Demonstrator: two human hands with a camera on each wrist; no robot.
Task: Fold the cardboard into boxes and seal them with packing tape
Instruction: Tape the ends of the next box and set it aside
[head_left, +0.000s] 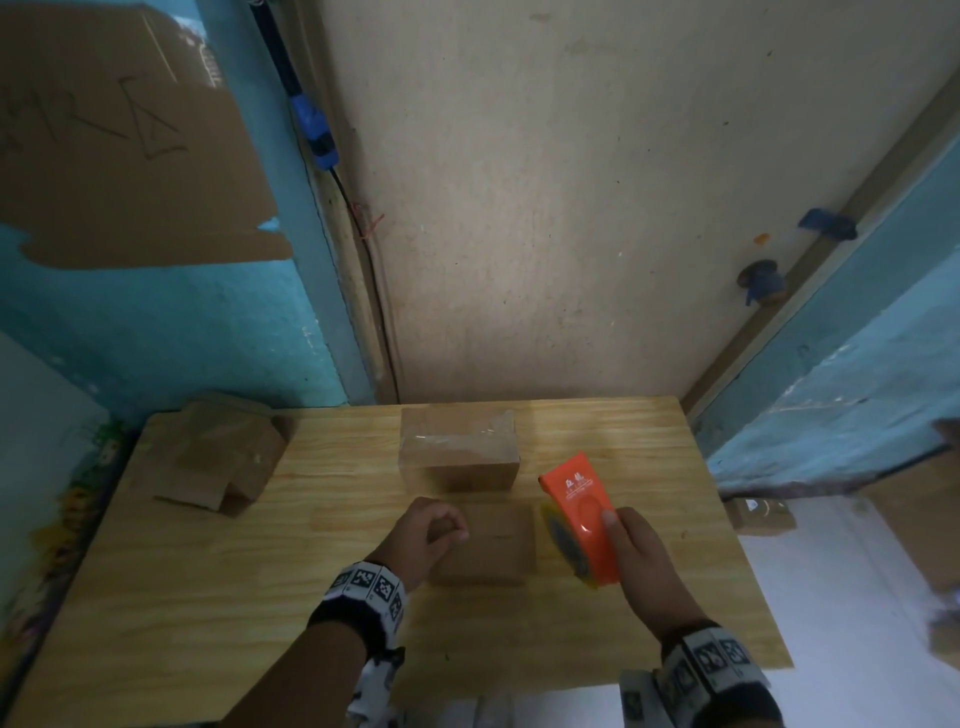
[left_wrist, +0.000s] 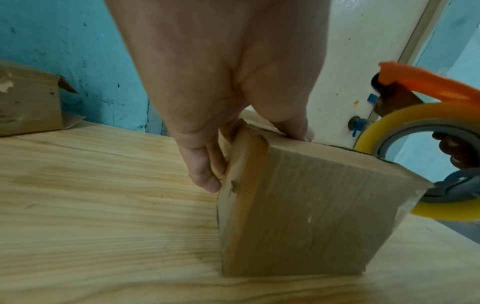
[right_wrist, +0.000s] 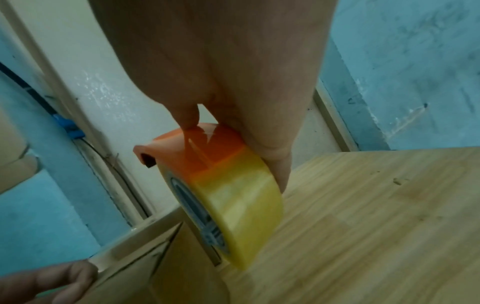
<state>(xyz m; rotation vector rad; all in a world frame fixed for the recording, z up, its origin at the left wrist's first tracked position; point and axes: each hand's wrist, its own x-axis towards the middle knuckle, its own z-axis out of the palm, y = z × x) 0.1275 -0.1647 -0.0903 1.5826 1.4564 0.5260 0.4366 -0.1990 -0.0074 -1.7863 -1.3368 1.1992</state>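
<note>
A small brown cardboard box (head_left: 493, 545) (left_wrist: 306, 205) sits on the wooden table (head_left: 234, 597) near the front middle. My left hand (head_left: 436, 530) (left_wrist: 233, 127) grips its left end, fingers down the side and thumb on the top edge. My right hand (head_left: 639, 561) (right_wrist: 233, 123) holds an orange tape dispenser (head_left: 579, 525) (right_wrist: 197, 152) with a yellowish clear tape roll (right_wrist: 239, 209) (left_wrist: 415, 160), just right of the box. A taped, closed box (head_left: 460, 449) stands behind it.
Folded cardboard pieces (head_left: 218, 457) lie at the table's back left. A large cardboard sheet (head_left: 119, 145) hangs on the blue wall. More boxes (head_left: 761, 514) lie off the table's right edge. The table's back edge meets a cream door.
</note>
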